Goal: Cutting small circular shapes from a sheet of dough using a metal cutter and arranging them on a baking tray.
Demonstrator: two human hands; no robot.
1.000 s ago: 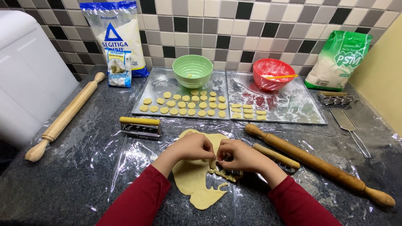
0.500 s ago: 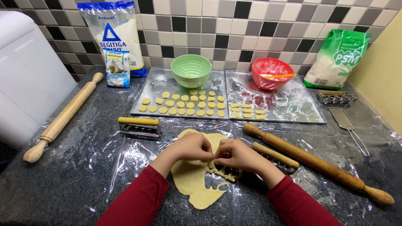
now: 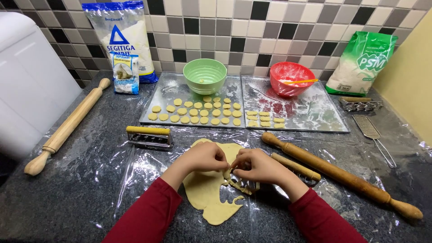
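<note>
Nearest on the desk [image 3: 67, 198], on clear plastic film, lies the rolled dough sheet [image 3: 209, 198], its long axis running near to far, its right edge ragged where pieces have been cut away. Both hands meet over that right edge: the left hand [image 3: 202, 157] comes in from the left and the right hand [image 3: 260, 167] from the right, fingers [image 3: 237, 165] of both pinched closed on 1 small dough piece [image 3: 227, 173] that sits directly between the fingertips, touching the sheet's cut edge. Neither hand is clearly nearer; the piece lies at their meeting point. Just right of the right hand is a long rolling pin [image 3: 342, 175], angled from far left to near right. Left of the hands stands a metal cutter with a wooden handle [image 3: 148, 136]. Farther back, 2 trays [image 3: 310, 117] hold rows of small cut dough rounds [image 3: 198, 112], with a green bowl [image 3: 205, 75] and a red bowl [image 3: 291, 78] at their far edges.
</note>
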